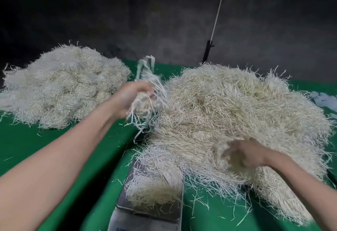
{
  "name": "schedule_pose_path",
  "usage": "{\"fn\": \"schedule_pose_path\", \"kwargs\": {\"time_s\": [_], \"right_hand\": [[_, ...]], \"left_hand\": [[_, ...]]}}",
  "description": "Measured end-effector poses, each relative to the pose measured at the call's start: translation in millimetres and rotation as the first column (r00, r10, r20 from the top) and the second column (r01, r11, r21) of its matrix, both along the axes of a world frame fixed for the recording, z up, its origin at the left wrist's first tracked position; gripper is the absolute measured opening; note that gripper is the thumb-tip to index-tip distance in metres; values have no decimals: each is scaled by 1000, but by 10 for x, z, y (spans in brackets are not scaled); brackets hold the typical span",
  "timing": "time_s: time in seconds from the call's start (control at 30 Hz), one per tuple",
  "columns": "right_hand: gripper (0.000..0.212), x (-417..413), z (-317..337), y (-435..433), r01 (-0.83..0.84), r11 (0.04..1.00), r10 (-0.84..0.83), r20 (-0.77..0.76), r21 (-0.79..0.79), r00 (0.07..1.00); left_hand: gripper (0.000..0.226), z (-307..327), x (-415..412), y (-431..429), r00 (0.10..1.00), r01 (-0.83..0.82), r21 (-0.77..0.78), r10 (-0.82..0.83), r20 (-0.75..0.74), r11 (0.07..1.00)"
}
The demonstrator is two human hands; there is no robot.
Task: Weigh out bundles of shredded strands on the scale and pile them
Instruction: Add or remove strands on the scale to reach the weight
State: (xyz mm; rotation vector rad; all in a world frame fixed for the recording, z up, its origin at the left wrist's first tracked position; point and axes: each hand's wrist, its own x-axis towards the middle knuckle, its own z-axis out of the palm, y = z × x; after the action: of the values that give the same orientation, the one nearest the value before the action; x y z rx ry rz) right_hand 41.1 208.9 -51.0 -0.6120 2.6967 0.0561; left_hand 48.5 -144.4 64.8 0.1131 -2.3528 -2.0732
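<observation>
Left hand (132, 99) is at frame centre, raised above the green table cover (54, 139), fingers curled tight round a bundle of strands (145, 86); loose ends stick up above the fist and hang below it. Right hand (244, 155) is lower right, down in the near edge of the big pile (237, 106) that fills the right half of the frame. It's motion-blurred with fingers sunk in strands, so can't tell whether it's gripping or just resting. Scale (145, 214) is bottom centre, metal pan, with a clump of strands (155, 187) lying on it that runs into the big pile's edge. A second pile (63, 86) sits upper left, well apart from the scale. Stray strands are scattered on the cover. Dark wall (164, 21) is behind, with a white cord (218, 8) running down to a black post (207, 53) upper right.
</observation>
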Motion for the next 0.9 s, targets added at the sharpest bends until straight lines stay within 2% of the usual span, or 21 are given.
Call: {"fn": "schedule_pose_path", "kwargs": {"time_s": [0.03, 0.07, 0.1, 0.17, 0.2, 0.23, 0.3, 0.33, 0.4, 0.43, 0.5, 0.53, 0.6, 0.67, 0.73, 0.77, 0.83, 0.9], "right_hand": [[38, 33, 172, -133, 21, 979, -43, -109, -203, 993], [36, 120, 370, -300, 22, 906, -118, -203, -423, 972], [34, 216, 497, -498, -37, 766, -189, -280, -642, 941], [53, 481, 705, -979, -79, 503, -184, -196, -861, 963], [63, 597, 745, -1227, -15, 424, -119, -73, -906, 990], [65, 646, 677, -1428, 66, 397, -68, 43, -915, 997], [56, 661, 496, -1703, 184, 385, -55, 177, -904, 983], [47, 650, 430, -1757, 237, 369, -110, 211, -899, 971], [36, 629, 286, -1769, 318, 309, -236, 252, -896, 939], [32, 633, 203, -1761, 378, 274, -284, 301, -884, 910], [23, 670, 57, -1758, 472, 221, -362, 378, -854, 852], [17, 696, -5, -1762, 489, 217, -389, 385, -845, 837], [14, 730, -109, -1785, 487, 255, -427, 355, -835, 832], [15, 754, -186, -1792, 472, 319, -454, 305, -822, 837], [10, 779, -250, -1792, 451, 373, -470, 255, -811, 845], [11, 781, -293, -1788, 414, 432, -482, 183, -801, 857], [18, 790, -361, -1789, 331, 577, -499, -2, -747, 867], [32, 808, -398, -1797, 272, 640, -489, -108, -719, 866]], "left_hand": [[8, -73, 7, 50, 994, 106, -215, -106, 10, 971], [14, -123, 51, 110, 983, 178, -418, -178, 38, 891], [17, -206, 66, 164, 969, 230, -546, -241, 54, 805], [19, -362, 140, 323, 940, 293, -693, -331, 82, 659], [16, -402, 198, 403, 917, 334, -719, -387, 98, 610], [17, -451, 253, 459, 889, 367, -733, -447, 96, 573], [24, -510, 330, 454, 828, 420, -739, -555, 75, 527], [22, -509, 362, 383, 819, 444, -711, -569, 74, 546], [23, -525, 409, 174, 832, 508, -543, -545, 106, 669], [25, -560, 426, 66, 844, 524, -400, -522, 125, 752], [10, -677, 467, -107, 884, 462, -143, -442, 151, 875], [4, -744, 496, -162, 896, 423, -53, -408, 175, 905], [23, -927, 543, -217, 915, 334, 10, -326, 236, 943], [40, -1119, 581, -237, 952, 245, -191, -199, 234, 950], [51, -1303, 605, -244, 978, 195, -477, -133, 161, 857], [53, -1384, 622, -239, 983, 180, -570, -133, 123, 801], [46, -1525, 642, -231, 991, 132, -637, -108, 76, 760], [40, -1615, 646, -227, 998, 69, -701, -48, 50, 710]]}}
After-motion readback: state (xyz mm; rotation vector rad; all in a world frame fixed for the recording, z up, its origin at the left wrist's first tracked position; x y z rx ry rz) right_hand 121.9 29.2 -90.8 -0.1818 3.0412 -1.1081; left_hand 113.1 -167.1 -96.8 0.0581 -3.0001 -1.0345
